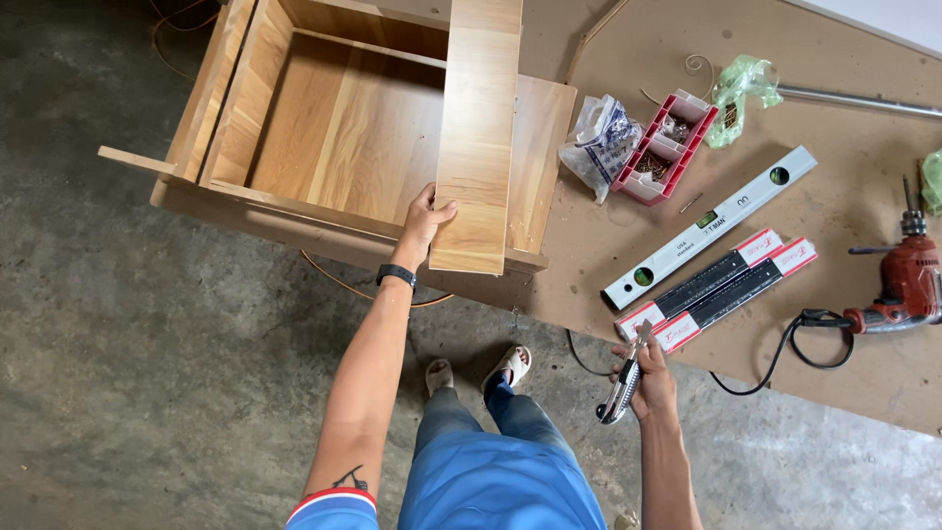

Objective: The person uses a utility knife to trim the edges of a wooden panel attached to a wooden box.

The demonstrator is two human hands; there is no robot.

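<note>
My left hand (427,218) grips the near left edge of a long wooden board (478,137) that lies across an open wooden cabinet box (334,128). A black watch sits on that wrist. My right hand (650,378) holds a utility knife (622,388), its blade pointing up toward the near end of two long packaged drawer slides (721,288) with red and white ends. The slides lie on a brown fibreboard sheet (863,324).
On the sheet lie a grey spirit level (708,226), a red screw tray (664,147), a plastic bag (599,142), a green bag (741,93), a metal rod (863,101) and a red corded drill (903,285). Concrete floor (147,373) lies left and below.
</note>
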